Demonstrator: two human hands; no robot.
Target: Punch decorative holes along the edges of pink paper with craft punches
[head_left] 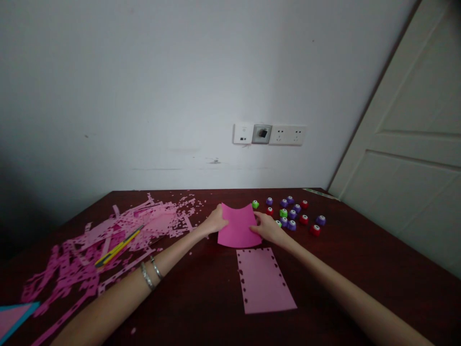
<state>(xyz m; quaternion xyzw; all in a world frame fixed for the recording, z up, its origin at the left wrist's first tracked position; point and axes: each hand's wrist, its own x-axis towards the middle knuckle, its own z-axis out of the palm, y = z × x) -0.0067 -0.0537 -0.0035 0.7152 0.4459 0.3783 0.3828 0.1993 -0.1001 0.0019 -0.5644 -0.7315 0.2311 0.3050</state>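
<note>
A bright pink sheet of paper (239,227) is held up slightly bowed between my two hands. My left hand (216,220) pinches its left edge, thumb on the near face. On the opposite edge, my right hand (265,227) grips the sheet with thumb and fingers. Just below lies a paler pink sheet (266,281), flat on the table, with punched shapes along its left, top and right edges. Several small craft punches (292,225) in purple, red and green stand beyond my right hand.
A heap of pink punched paper strips and bits (144,226) covers the table's left side, with a yellow utility knife (118,248) on top. A blue-edged pink piece (16,319) lies at the lower left. Wall sockets (287,135) sit above the dark table (201,298).
</note>
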